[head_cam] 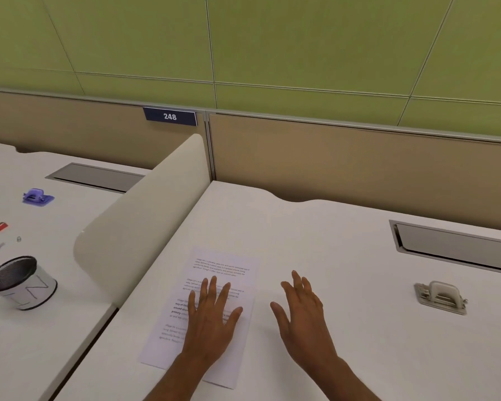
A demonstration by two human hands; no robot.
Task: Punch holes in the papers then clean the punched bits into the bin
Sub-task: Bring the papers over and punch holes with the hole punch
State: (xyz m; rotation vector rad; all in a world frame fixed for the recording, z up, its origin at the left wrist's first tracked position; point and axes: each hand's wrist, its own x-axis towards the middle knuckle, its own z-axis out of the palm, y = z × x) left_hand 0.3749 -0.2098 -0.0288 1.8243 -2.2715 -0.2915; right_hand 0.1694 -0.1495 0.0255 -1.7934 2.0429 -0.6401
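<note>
Just below the frame's centre, one thin rectangular sheet of printed paper (221,267) lies flat on the smooth white counter (330,250). The left hand (211,316) presses on it, fingers straight and spread. The right hand (304,314) is just right of the sheet, fingers relaxed, holding nothing. Two hole punches show: a grey metal one (440,296) at right and a purple one (37,196) at upper left. One round mesh bin (19,282) stands at left.
</note>
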